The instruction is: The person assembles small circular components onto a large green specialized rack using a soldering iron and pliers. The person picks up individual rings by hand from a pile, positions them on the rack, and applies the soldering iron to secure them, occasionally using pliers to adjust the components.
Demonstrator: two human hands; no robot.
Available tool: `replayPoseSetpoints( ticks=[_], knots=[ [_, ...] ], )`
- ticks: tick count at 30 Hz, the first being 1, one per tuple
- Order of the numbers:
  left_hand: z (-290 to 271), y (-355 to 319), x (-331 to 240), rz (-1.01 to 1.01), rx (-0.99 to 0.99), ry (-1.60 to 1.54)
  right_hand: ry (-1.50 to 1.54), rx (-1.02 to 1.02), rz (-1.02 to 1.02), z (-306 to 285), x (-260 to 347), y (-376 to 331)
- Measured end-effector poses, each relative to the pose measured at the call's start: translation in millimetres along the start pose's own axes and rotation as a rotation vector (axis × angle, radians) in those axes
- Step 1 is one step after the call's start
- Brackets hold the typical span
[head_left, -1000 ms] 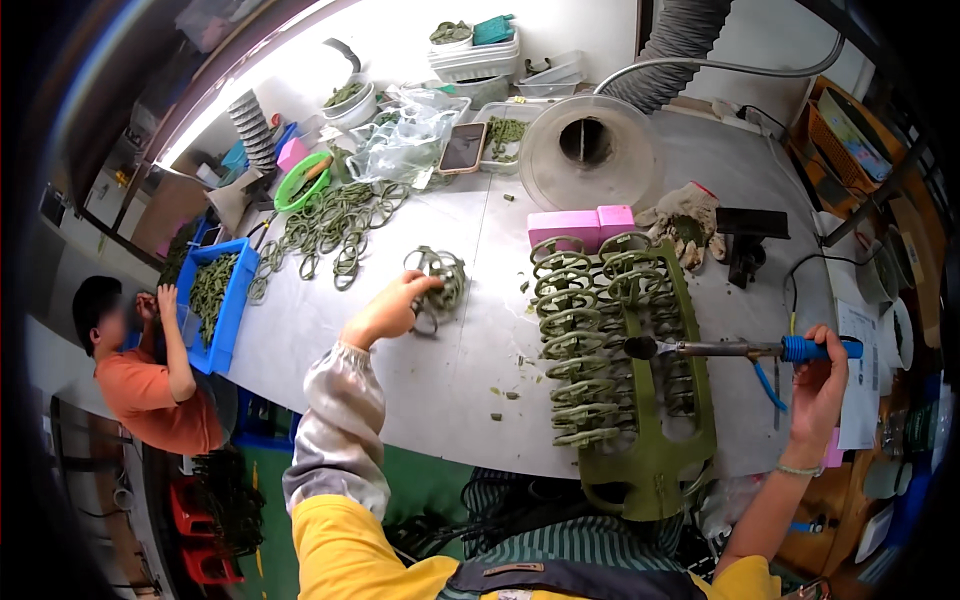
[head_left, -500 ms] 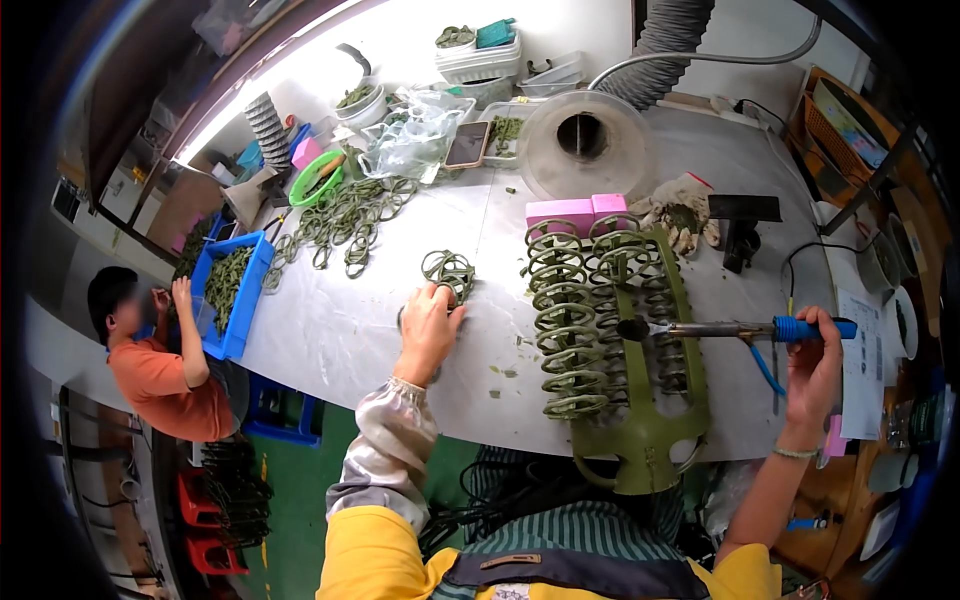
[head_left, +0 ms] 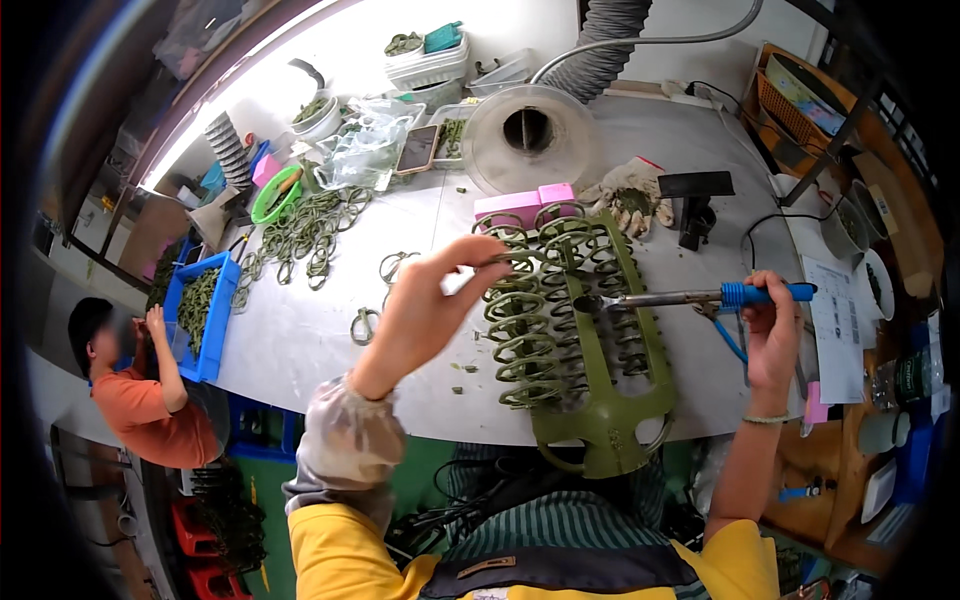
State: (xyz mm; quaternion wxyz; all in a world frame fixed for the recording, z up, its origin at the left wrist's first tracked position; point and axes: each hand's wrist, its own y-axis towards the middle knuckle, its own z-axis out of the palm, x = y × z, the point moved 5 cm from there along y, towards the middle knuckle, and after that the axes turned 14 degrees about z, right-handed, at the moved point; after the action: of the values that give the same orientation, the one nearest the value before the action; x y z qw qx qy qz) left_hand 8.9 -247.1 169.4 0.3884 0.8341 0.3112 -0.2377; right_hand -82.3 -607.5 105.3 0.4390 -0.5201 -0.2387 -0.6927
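Note:
A green frame with a cup-like base and upright bars stands tilted on the table before me. Stacked green ring-shaped pieces line its bars. My left hand pinches one green ring-shaped piece, seen edge-on, at the upper left of the frame. In my right hand is a soldering iron with a blue handle. Its dark tip rests at or just over the frame's middle bar, close to the held piece; whether they touch I cannot tell. Left of the frame lie loose green rings.
Pink blocks, a stained glove and a black stand sit behind the frame. A clear funnel-shaped hood is farther back. More rings lie at left. Beyond, a person in orange works at a blue crate.
My left hand has lifted from the loose rings and moved right to the frame, carrying a ring-shaped piece. The soldering iron stays at the middle bar. The whole view has shifted slightly.

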Motion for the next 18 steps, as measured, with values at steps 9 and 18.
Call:
replayPoseSetpoints(
  ticks=[9, 18],
  knots=[
    [69.9, 37.8, 22.1, 0.036, 0.185, 0.015, 0.101, 0.023, 0.030, 3.2, -25.9, 17.1],
    [84.4, 44.3, 36.8, 0.063, 0.191, -0.008, 0.146, 0.033, 0.064, 8.7, -37.1, 25.7]
  ],
)
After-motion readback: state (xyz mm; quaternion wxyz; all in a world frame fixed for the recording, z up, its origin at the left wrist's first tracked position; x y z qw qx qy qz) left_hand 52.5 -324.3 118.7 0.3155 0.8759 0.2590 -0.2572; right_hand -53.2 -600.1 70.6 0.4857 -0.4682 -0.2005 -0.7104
